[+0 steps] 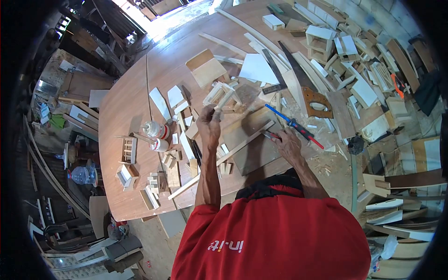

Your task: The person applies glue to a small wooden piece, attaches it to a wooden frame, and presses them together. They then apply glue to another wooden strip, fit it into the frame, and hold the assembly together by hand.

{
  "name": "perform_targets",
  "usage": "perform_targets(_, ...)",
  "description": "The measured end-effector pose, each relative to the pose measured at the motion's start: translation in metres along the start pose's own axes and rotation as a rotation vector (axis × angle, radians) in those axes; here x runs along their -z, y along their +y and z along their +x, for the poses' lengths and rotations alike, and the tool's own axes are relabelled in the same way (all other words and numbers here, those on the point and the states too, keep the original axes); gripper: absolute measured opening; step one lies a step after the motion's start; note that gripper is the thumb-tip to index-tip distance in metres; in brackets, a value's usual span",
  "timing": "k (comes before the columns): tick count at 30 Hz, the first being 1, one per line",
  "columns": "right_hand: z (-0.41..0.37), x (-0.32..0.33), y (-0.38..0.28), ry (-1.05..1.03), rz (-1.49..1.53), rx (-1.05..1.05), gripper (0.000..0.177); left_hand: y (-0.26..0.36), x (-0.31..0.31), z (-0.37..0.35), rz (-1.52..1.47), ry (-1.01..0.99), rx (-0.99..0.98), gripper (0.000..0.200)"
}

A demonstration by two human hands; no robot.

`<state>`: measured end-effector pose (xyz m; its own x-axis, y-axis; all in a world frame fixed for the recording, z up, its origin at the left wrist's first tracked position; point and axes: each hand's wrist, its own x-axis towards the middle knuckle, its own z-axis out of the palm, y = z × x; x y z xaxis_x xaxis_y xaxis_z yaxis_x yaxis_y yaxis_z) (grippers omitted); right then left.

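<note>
My left hand [208, 122] is raised over the table, its fingers closed on a thin wooden stick [225, 101] that overlaps a small wooden frame [214, 94] behind it. My right hand [286, 141] is curled low over a wooden board [254, 156], around a small tool [270, 135] with a dark, reddish body; its kind cannot be made out. Across the board, close by that hand's fingertips, runs a long narrow wood strip [242, 146]. A long tool with a blue shaft and red end [298, 127] lies just beyond my right hand.
A handsaw [318, 103] and a dark try square [273, 70] lie at the back right. Glue bottles [159, 143] stand left of my left arm, near small wooden pieces [129, 149]. Offcuts [366, 93] are heaped along the right side. A wooden box [206, 68] sits farther back.
</note>
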<state>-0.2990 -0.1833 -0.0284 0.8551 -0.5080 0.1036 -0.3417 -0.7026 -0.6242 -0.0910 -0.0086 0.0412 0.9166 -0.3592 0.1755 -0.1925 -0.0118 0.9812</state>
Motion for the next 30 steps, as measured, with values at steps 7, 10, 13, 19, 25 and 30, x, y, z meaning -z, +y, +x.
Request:
perform_targets(7, 0.03, 0.013, -0.038, 0.114, 0.225, 0.04, 0.02, 0.003, -0.004, 0.002, -0.251, 0.067, 0.231, 0.015)
perform_targets(10, 0.056, 0.012, -0.076, 0.021, 0.519, 0.072, 0.02, 0.015, -0.024, -0.008, -0.153, 0.032, 0.196, 0.008)
perform_targets(13, 0.078, -0.002, -0.102, -0.064, 0.701, 0.063, 0.022, 0.003, -0.033, -0.011, -0.174, 0.011, 0.161, 0.008)
perform_targets(19, 0.097, -0.015, -0.103, -0.281, 1.022, -0.225, 0.022, 0.012, -0.015, 0.013, 0.309, 0.085, -0.126, 0.023)
perform_targets(25, 0.113, -0.012, -0.093, -0.388, 1.202, -0.405, 0.026, -0.024, 0.024, 0.107, 0.724, 0.001, -0.345, 0.029)
perform_targets(30, 0.134, -0.027, -0.1, -0.36, 1.216, -0.431, 0.026, -0.048, 0.025, 0.138, 0.772, -0.201, -0.156, 0.027)
